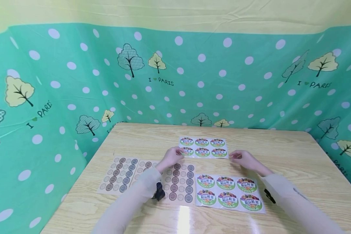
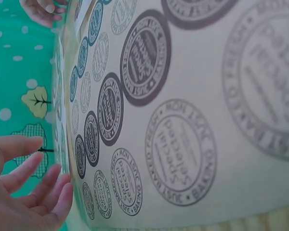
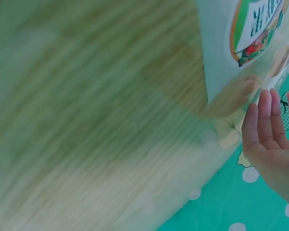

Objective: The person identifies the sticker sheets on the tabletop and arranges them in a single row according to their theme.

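Observation:
At the far side of the table lies a white sheet of oval fruit stickers (image 1: 203, 147) with green, red and white print. My left hand (image 1: 171, 156) is at its near left corner, fingertips over or touching the edge. In the left wrist view the thumb and fingers (image 2: 50, 187) are spread and loosely bent, with nothing visible between them. By the near right corner is my right hand (image 1: 245, 159); its fingers (image 3: 265, 115) look nearly straight in the right wrist view. Whether either hand touches the sheet is hard to tell.
A second fruit sticker sheet (image 1: 230, 193) lies nearer, between the forearms. Sheets of round brown and grey "Special Selected" stickers (image 1: 118, 175) sit to the left, partly under the left forearm. A green dotted curtain (image 1: 201, 81) hangs behind the wooden table (image 1: 292, 162).

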The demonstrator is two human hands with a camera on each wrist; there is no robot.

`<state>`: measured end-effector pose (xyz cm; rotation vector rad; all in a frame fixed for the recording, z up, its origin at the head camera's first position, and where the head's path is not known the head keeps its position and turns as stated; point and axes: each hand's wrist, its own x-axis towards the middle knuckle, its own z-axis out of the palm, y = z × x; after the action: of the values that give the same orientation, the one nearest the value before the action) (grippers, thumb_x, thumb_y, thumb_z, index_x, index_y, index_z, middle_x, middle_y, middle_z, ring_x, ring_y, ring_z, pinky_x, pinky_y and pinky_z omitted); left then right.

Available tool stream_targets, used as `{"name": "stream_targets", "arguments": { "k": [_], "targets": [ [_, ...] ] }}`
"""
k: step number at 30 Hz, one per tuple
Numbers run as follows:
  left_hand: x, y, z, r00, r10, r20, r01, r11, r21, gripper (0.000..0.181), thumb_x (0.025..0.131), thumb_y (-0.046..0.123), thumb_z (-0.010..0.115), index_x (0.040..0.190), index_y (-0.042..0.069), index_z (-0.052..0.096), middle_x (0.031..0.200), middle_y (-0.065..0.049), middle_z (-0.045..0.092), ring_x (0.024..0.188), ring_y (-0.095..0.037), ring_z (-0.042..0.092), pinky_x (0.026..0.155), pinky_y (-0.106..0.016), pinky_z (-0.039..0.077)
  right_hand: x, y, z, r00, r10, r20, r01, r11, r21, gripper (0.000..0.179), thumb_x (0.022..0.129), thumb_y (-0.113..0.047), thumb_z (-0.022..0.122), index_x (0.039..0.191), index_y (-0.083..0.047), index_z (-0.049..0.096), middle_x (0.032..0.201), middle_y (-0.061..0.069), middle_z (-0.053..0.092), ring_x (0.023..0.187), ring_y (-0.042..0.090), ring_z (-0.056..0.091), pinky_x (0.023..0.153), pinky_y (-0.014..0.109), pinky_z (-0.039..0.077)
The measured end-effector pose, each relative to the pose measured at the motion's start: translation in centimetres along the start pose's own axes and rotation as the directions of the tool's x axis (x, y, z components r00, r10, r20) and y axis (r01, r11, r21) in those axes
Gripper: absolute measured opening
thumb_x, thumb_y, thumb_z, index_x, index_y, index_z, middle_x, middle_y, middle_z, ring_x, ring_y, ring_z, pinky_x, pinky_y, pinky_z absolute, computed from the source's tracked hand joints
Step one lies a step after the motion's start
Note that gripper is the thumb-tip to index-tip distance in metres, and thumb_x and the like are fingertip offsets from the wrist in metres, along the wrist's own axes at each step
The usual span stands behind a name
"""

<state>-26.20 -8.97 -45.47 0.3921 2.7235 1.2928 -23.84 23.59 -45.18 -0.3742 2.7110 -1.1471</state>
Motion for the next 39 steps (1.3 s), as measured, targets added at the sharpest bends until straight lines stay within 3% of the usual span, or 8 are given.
{"name": "stream_targets", "arguments": {
  "k": [8, 13, 28, 32, 34, 39],
  "targets": [
    [0.7, -0.3, -0.3, 0.995, -0.087, -0.039, 0.086, 0.996, -0.035, 0.023, 0.08, 0.004, 0.06, 0.103, -0.001, 0.063, 0.088, -0.011, 0.061, 0.076, -0.017, 0.055, 0.061, -0.023, 0.047, 1.3, -0.7, 0.1, 0.998, 0.063, -0.023, -0.063, 0.998, 0.008, 0.033, 0.085, -0.008, 0.057, 0.113, 0.008, 0.055, 0.1, 0.021, 0.059, 0.091, 0.03, 0.057, 0.071, 0.032, 0.052],
    [1.3, -0.1, -0.5, 0.993, -0.106, -0.058, 0.105, 0.994, -0.028, 0.021, 0.079, 0.002, 0.06, 0.1, -0.001, 0.063, 0.085, -0.01, 0.06, 0.071, -0.015, 0.053, 0.059, -0.021, 0.045, 2.2, -0.6, 0.1, 0.996, 0.09, -0.03, -0.089, 0.996, 0.014, 0.034, 0.086, -0.01, 0.056, 0.115, 0.007, 0.054, 0.104, 0.022, 0.058, 0.096, 0.033, 0.055, 0.071, 0.032, 0.052],
    [2.9, -0.5, -0.6, 0.976, -0.186, -0.11, 0.184, 0.983, -0.028, 0.023, 0.08, 0.005, 0.062, 0.102, -0.001, 0.061, 0.092, -0.012, 0.058, 0.081, -0.02, 0.052, 0.066, -0.025, 0.046, 4.2, -0.4, 0.0, 0.987, 0.152, -0.056, -0.152, 0.988, 0.007, 0.045, 0.087, -0.013, 0.056, 0.125, 0.008, 0.045, 0.109, 0.025, 0.053, 0.094, 0.031, 0.053, 0.074, 0.035, 0.049],
    [3.9, -1.4, -0.6, 0.976, -0.184, -0.114, 0.183, 0.983, -0.025, 0.027, 0.077, 0.007, 0.066, 0.103, 0.0, 0.061, 0.095, -0.013, 0.059, 0.086, -0.023, 0.055, 0.074, -0.031, 0.048, 4.5, -0.4, 0.0, 0.984, 0.168, -0.055, -0.168, 0.986, 0.007, 0.049, 0.087, -0.015, 0.056, 0.128, 0.008, 0.041, 0.112, 0.027, 0.051, 0.095, 0.033, 0.053, 0.076, 0.037, 0.049],
    [5.9, -4.3, 0.2, 0.982, -0.15, -0.118, 0.148, 0.989, -0.023, 0.029, 0.075, 0.011, 0.069, 0.101, 0.001, 0.062, 0.093, -0.012, 0.06, 0.084, -0.023, 0.056, 0.072, -0.032, 0.048, 4.7, -0.3, 0.0, 0.984, 0.166, -0.058, -0.165, 0.986, 0.015, 0.051, 0.087, -0.015, 0.056, 0.129, 0.008, 0.04, 0.114, 0.029, 0.05, 0.097, 0.035, 0.052, 0.079, 0.041, 0.049],
    [12.5, -14.6, 3.6, 0.987, -0.081, -0.138, 0.083, 0.997, 0.002, 0.039, 0.069, 0.029, 0.077, 0.1, 0.009, 0.063, 0.089, -0.006, 0.06, 0.078, -0.017, 0.055, 0.065, -0.027, 0.047, 5.3, 0.0, -0.2, 0.986, 0.153, -0.064, -0.151, 0.988, 0.041, 0.051, 0.088, -0.014, 0.056, 0.13, 0.009, 0.039, 0.118, 0.031, 0.047, 0.103, 0.04, 0.049, 0.085, 0.046, 0.047]
  ]
}}
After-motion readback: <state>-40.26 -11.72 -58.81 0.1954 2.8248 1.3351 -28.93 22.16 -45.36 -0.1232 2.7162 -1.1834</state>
